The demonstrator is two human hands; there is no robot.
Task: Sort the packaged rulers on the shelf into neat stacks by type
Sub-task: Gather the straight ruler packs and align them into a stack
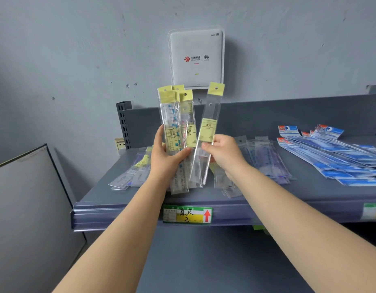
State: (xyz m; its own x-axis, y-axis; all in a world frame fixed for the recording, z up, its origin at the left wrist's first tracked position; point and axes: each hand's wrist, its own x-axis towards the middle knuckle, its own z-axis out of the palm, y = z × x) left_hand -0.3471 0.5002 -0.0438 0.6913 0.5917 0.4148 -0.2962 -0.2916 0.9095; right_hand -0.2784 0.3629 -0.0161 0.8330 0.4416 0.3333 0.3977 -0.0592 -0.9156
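My left hand grips a bunch of several clear ruler packets with yellow headers, held upright above the grey shelf. Just to the right, my right hand pinches one more yellow-header ruler packet, also upright and tilted slightly right, a small gap away from the bunch. More yellow-label packets lie loose on the shelf at the left. A stack of purple-tinted ruler packets lies right of my right hand. Blue-header ruler packets are fanned out at the far right.
A white WiFi box hangs on the wall behind the shelf. A green and yellow price label sits on the shelf's front rail. A grey panel leans at the left. A slotted shelf upright stands at the back left.
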